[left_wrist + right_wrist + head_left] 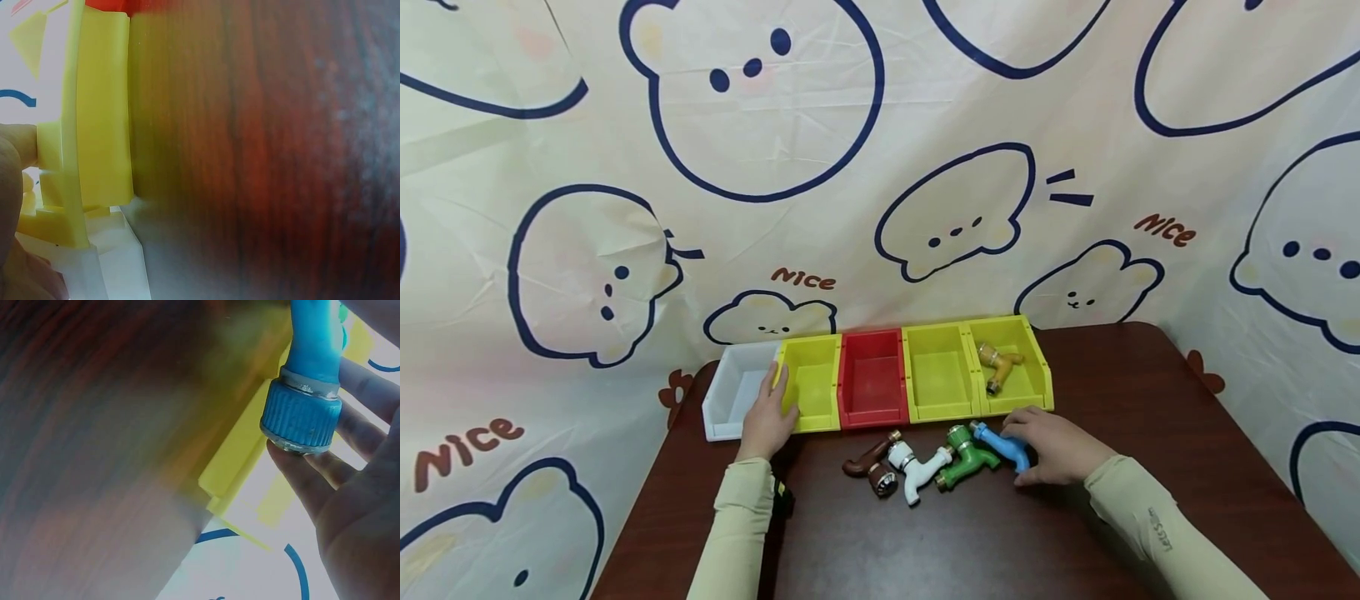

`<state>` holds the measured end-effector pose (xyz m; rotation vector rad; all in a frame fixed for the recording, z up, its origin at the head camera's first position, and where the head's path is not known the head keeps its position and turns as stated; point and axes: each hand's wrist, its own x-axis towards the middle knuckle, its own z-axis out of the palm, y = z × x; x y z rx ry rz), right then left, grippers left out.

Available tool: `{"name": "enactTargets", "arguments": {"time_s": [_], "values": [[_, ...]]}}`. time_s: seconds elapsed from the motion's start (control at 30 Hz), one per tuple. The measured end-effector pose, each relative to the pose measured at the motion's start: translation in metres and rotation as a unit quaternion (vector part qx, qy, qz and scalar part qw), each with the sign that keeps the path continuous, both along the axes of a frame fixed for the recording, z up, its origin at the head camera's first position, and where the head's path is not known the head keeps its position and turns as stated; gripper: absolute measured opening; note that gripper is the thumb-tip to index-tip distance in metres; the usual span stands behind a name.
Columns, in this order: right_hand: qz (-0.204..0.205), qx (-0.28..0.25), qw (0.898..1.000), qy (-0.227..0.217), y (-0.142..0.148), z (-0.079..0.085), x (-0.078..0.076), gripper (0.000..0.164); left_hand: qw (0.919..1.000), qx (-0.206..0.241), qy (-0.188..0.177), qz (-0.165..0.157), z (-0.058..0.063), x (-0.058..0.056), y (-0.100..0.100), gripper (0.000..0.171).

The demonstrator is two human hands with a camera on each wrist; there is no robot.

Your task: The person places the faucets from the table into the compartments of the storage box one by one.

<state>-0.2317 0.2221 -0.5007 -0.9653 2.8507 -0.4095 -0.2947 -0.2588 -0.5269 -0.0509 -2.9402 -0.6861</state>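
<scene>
My left hand (pixel 767 417) rests over the wall between the white bin (pixel 718 408) and the yellow bin (pixel 820 392) beside it, its fingers fairly straight. In the left wrist view a finger (pixel 22 144) shows at the yellow rim. My right hand (pixel 1052 446) curls its fingers and thumb about a blue faucet (pixel 1009 448) on the table in front of the right-hand bins. Close up in the right wrist view, fingertips touch its ribbed blue knob (pixel 301 419). Left of it lie a green faucet (pixel 967 460), a white faucet (pixel 917 471) and a brown faucet (pixel 871 465).
A red bin (pixel 874 387) stands mid-row, with another yellow bin (pixel 940 367) to its right. The rightmost yellow bin (pixel 1037 367) holds a yellow faucet (pixel 997 365). The bins line the back of the dark wooden table (pixel 925 550), before a printed curtain (pixel 955 117).
</scene>
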Motion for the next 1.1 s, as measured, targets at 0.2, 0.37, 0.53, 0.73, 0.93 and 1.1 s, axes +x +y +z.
{"name": "enactTargets", "arguments": {"time_s": [0.2,0.37,0.53,0.73,0.93,1.1], "values": [[0.015,-0.014,1.0,0.02,-0.005,0.008,0.001,0.056,1.0,-0.007,0.003,-0.003,-0.001,0.001,-0.003,0.076],[0.008,-0.015,0.999,0.037,-0.009,0.017,-0.002,0.058,1.0,-0.008,0.001,-0.003,0.001,0.002,-0.005,0.076],[-0.014,-0.012,0.999,0.043,-0.012,0.032,-0.01,0.063,1.0,-0.005,-0.006,0.002,0.001,0.001,-0.005,0.076],[-0.015,-0.021,0.998,0.053,-0.012,0.045,-0.024,0.063,1.0,-0.005,-0.002,-0.006,0.002,0.002,-0.003,0.076],[-0.028,-0.033,0.998,0.046,-0.013,0.057,-0.038,0.065,0.9998,-0.003,0.005,-0.017,0.001,0.001,-0.002,0.075],[-0.04,-0.038,0.998,0.033,-0.016,0.067,-0.048,0.064,0.9998,0.0,0.009,-0.018,-0.001,0.0,-0.003,0.074]]}}
